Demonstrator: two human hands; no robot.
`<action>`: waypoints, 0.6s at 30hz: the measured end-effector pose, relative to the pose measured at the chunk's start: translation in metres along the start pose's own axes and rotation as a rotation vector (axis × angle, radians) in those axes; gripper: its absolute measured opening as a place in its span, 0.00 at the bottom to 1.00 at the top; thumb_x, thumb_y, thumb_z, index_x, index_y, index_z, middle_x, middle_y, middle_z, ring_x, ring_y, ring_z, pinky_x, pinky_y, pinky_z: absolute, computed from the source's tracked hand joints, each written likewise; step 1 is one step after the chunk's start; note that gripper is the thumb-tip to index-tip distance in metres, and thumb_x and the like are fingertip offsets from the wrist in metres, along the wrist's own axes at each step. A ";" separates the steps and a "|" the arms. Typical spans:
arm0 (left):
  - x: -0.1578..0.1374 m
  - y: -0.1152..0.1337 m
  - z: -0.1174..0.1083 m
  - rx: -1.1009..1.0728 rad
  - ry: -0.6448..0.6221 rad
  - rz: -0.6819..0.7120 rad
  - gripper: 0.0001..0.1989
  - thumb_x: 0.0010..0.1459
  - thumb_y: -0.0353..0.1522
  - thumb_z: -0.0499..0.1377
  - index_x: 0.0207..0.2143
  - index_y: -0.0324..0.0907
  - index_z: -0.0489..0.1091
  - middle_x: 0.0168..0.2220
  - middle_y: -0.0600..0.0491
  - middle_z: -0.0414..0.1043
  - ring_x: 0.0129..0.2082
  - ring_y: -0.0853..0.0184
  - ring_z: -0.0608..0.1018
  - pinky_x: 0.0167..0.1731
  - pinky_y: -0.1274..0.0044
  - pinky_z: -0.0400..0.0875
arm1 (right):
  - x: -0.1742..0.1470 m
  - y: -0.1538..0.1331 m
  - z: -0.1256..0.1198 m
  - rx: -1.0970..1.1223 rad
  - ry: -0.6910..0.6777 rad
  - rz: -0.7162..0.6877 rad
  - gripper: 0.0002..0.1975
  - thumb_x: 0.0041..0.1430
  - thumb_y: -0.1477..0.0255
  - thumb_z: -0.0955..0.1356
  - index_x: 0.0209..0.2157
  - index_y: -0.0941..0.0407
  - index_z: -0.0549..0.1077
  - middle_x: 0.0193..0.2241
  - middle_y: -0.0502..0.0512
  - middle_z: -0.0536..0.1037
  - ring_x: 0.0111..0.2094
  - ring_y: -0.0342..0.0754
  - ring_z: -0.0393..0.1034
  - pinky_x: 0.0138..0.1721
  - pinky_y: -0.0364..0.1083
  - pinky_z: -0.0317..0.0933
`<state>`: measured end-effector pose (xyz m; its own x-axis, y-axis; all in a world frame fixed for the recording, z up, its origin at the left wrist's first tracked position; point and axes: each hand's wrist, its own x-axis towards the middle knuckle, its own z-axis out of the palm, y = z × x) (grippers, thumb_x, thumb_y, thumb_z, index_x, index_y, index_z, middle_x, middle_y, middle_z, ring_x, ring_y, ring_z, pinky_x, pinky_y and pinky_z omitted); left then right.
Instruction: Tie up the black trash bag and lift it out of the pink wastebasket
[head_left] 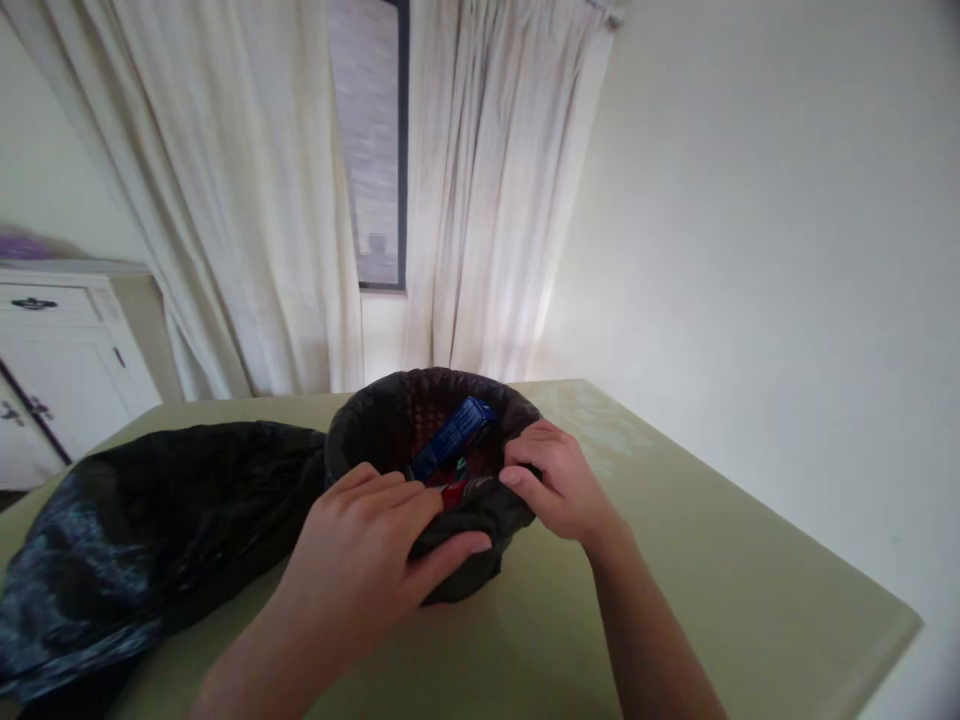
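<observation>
Black liner on bin rim, both hands' grip pinching it, blue packet inside, label perhaps unreadable

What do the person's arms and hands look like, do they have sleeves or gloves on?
No gloves and no sleeves in view. The left hand and right hand are bare, and both forearms are uncovered to the picture's edge. No rings, watch or bracelets show.

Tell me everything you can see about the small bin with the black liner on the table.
The small bin is round and stands upright on the pale green table. A glossy black plastic liner is folded over its rim; a reddish woven wall shows inside. A blue packet leans within. The left hand grips the liner at the near rim, and the right hand pinches it alongside. A larger black bag lies against its left.
</observation>
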<state>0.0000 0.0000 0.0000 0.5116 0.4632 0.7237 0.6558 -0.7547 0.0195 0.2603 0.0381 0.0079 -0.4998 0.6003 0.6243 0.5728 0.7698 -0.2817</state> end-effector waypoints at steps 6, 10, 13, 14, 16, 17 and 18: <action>0.002 -0.005 0.000 0.007 0.034 0.077 0.26 0.77 0.50 0.57 0.27 0.46 0.70 0.22 0.58 0.74 0.21 0.63 0.75 0.28 0.66 0.61 | -0.002 0.011 0.013 -0.022 0.109 -0.108 0.33 0.82 0.51 0.58 0.23 0.53 0.58 0.19 0.46 0.60 0.24 0.44 0.56 0.36 0.50 0.53; 0.001 -0.005 0.000 0.035 0.034 0.105 0.26 0.77 0.50 0.57 0.26 0.46 0.70 0.22 0.58 0.73 0.21 0.63 0.75 0.27 0.66 0.61 | -0.001 0.007 0.011 -0.016 0.106 -0.111 0.30 0.82 0.56 0.59 0.23 0.53 0.57 0.19 0.45 0.59 0.23 0.44 0.55 0.36 0.50 0.52; 0.001 -0.005 0.000 0.058 0.031 0.127 0.27 0.77 0.50 0.57 0.26 0.46 0.70 0.22 0.58 0.73 0.21 0.64 0.74 0.26 0.66 0.62 | 0.000 0.006 0.012 -0.015 0.107 -0.114 0.29 0.82 0.59 0.59 0.23 0.53 0.56 0.18 0.45 0.59 0.22 0.44 0.54 0.35 0.50 0.52; 0.002 -0.005 0.000 0.069 0.032 0.131 0.27 0.77 0.50 0.56 0.26 0.46 0.70 0.22 0.58 0.73 0.21 0.64 0.74 0.26 0.66 0.62 | 0.000 0.006 0.012 -0.017 0.108 -0.112 0.29 0.82 0.59 0.59 0.23 0.53 0.55 0.18 0.46 0.59 0.22 0.44 0.54 0.34 0.50 0.52; 0.002 -0.005 0.000 0.089 0.038 0.138 0.28 0.78 0.51 0.55 0.25 0.46 0.70 0.21 0.58 0.73 0.20 0.64 0.74 0.26 0.67 0.62 | 0.000 0.007 0.013 -0.020 0.109 -0.106 0.29 0.82 0.60 0.59 0.23 0.53 0.55 0.18 0.46 0.59 0.22 0.44 0.54 0.34 0.50 0.52; 0.003 -0.005 0.000 0.099 0.041 0.140 0.29 0.78 0.51 0.55 0.25 0.46 0.70 0.21 0.58 0.72 0.20 0.64 0.74 0.26 0.67 0.62 | 0.000 0.007 0.013 -0.021 0.109 -0.105 0.29 0.82 0.61 0.59 0.22 0.52 0.55 0.18 0.46 0.59 0.22 0.44 0.54 0.34 0.50 0.53; 0.003 -0.005 0.000 0.108 0.041 0.141 0.29 0.78 0.51 0.55 0.25 0.46 0.70 0.21 0.58 0.72 0.20 0.64 0.74 0.26 0.67 0.62 | 0.000 0.007 0.013 -0.020 0.110 -0.105 0.28 0.82 0.61 0.59 0.22 0.53 0.55 0.18 0.46 0.60 0.22 0.44 0.55 0.34 0.50 0.53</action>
<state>-0.0014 0.0049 0.0020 0.5812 0.3356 0.7413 0.6359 -0.7557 -0.1564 0.2556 0.0467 -0.0035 -0.4843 0.4887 0.7257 0.5344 0.8220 -0.1969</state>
